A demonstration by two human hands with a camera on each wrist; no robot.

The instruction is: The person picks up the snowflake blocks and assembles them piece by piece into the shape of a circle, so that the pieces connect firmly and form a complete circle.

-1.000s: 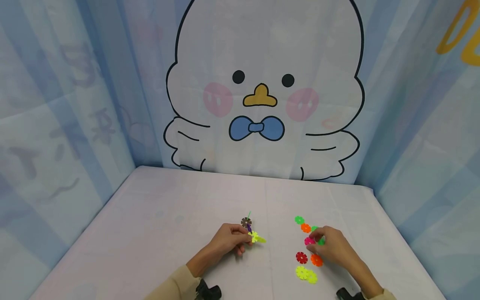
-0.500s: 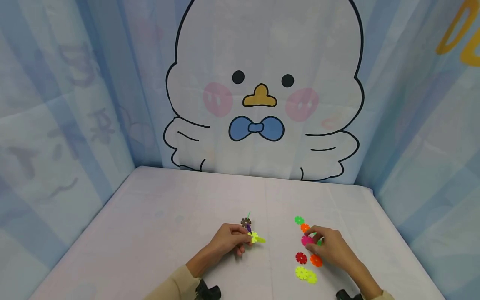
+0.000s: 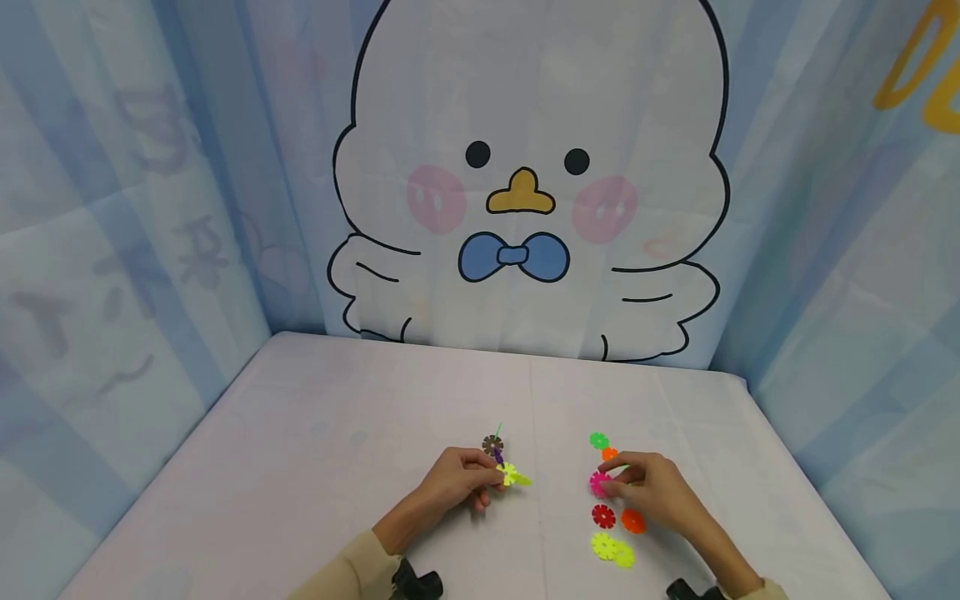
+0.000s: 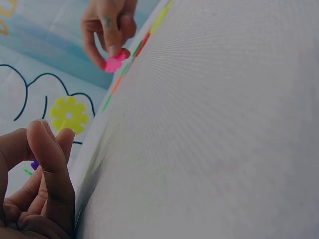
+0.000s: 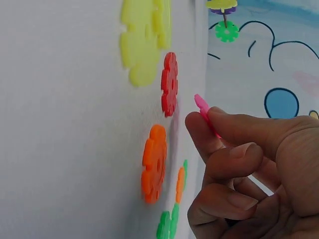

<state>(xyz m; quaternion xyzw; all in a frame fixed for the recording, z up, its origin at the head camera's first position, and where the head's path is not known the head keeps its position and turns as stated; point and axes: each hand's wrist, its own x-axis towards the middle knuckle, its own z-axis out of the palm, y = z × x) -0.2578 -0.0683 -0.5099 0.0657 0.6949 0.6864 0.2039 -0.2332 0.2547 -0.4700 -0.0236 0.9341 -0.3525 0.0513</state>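
Leftward above the counter (image 3: 337, 408), the right hand (image 3: 656, 492) has moved a little since half a second ago, and the pink disc (image 3: 599, 484) has come with it; the left hand (image 3: 461, 477) looks unchanged. Right grip is pinching the pink disc between thumb and fingertip, and the disc appears lifted, just to the far side of the red disc (image 3: 603, 516). Left grip is pinching a joined piece by its yellow disc (image 3: 510, 476); from there the purple disc (image 3: 498, 457) and the brown disc (image 3: 489, 448) go to the far side, and a second yellow disc (image 3: 522, 480) goes to the right.

To carry the pink disc well, it would be better to hold it only by its near edge, so that the notches on the left side remain free. The path should stay high enough to pass over the red disc and the far orange disc (image 3: 609, 454) (the green discs (image 5: 174, 221) are hidden by the hand in the head view). Meanwhile the left grip should be firm but gentle, because a hard squeeze could twist the joints loose.
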